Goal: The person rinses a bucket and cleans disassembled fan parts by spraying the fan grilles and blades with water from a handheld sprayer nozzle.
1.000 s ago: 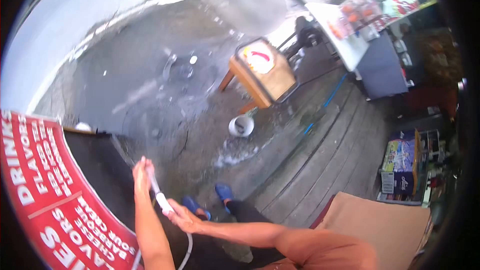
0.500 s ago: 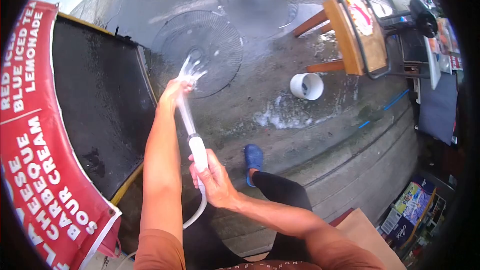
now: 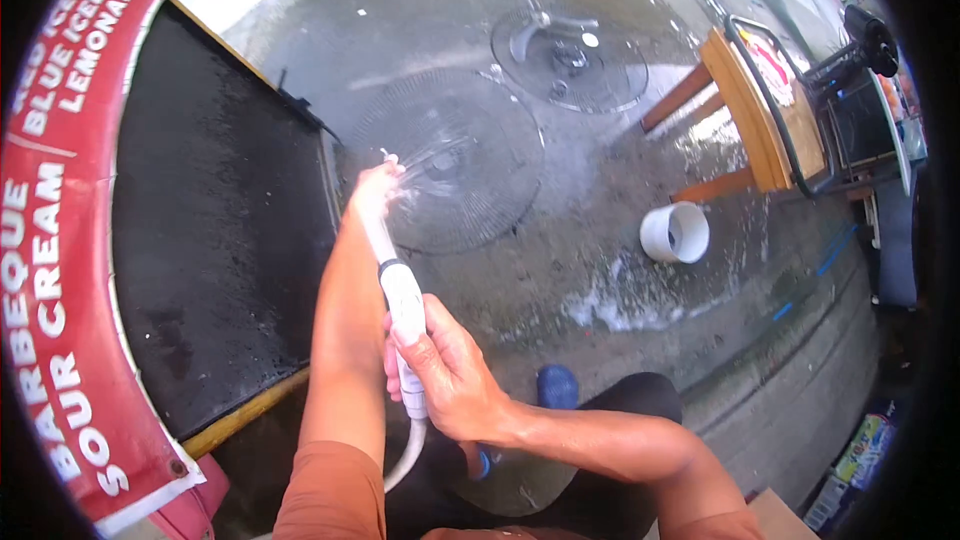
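My right hand (image 3: 455,375) is wrapped round a white spray nozzle (image 3: 404,305) with a pale hose (image 3: 408,460) running down from its lower end. Water shoots forward from the nozzle onto my left hand (image 3: 377,192), which reaches out ahead, and scatters past it. The left fingers look partly spread, though water blurs them; I see nothing held there. Just beyond, a round wire fan guard (image 3: 490,195) lies flat on the wet floor. Behind it lies another fan guard (image 3: 610,85) with fan parts on it.
A black board (image 3: 215,210) with a yellow edge and a red lettered banner (image 3: 75,240) stand at left. On the right are a white bucket (image 3: 675,232), foam (image 3: 625,300) on the floor, and a wooden stool (image 3: 745,105) bearing a black metal frame. A blue shoe (image 3: 557,387) is near my leg.
My view has shifted, so the floor items appear farther right and lower. The left hand has turned within the spray, and less water splashes up around it. The right hand keeps its hold.
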`<control>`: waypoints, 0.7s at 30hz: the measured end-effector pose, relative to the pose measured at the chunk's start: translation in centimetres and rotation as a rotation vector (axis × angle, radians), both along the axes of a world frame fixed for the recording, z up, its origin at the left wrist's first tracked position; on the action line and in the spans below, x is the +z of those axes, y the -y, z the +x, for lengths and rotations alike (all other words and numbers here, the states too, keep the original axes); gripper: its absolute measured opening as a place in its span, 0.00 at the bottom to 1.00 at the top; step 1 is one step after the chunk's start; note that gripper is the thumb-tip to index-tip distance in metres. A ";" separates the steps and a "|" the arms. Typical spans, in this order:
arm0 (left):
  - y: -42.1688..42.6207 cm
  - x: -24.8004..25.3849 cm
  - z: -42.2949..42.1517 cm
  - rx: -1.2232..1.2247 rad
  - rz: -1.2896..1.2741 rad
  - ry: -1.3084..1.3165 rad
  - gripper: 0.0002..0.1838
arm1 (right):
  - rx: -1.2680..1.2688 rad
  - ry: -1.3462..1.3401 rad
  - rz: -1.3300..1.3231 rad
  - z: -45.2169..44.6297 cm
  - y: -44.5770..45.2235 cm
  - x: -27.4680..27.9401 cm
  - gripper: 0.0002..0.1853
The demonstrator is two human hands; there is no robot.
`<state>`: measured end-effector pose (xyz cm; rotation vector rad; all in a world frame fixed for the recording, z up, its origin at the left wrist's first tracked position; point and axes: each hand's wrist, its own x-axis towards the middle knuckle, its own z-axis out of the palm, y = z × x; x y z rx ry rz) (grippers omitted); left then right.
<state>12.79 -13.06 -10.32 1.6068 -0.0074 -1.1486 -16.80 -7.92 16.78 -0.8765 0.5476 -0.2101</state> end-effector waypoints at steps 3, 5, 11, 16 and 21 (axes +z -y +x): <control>1.0 -0.8 3.3 0.016 -0.121 -0.124 0.17 | 0.023 0.080 -0.061 0.0 -1.0 -0.3 0.16; 0.9 0.0 1.7 0.124 -0.237 0.122 0.21 | 0.030 0.091 -0.114 -0.3 -1.8 -0.7 0.16; -0.8 4.5 0.2 -0.617 0.548 1.728 0.15 | 0.024 0.123 -0.189 -1.3 -2.5 -1.7 0.19; -1.1 3.6 2.2 -0.528 0.399 1.417 0.16 | -0.021 0.086 -0.283 -2.3 -1.5 -1.8 0.19; 0.9 3.9 2.0 -0.412 0.460 1.038 0.23 | 0.066 0.110 -0.294 -3.0 -0.5 -3.6 0.18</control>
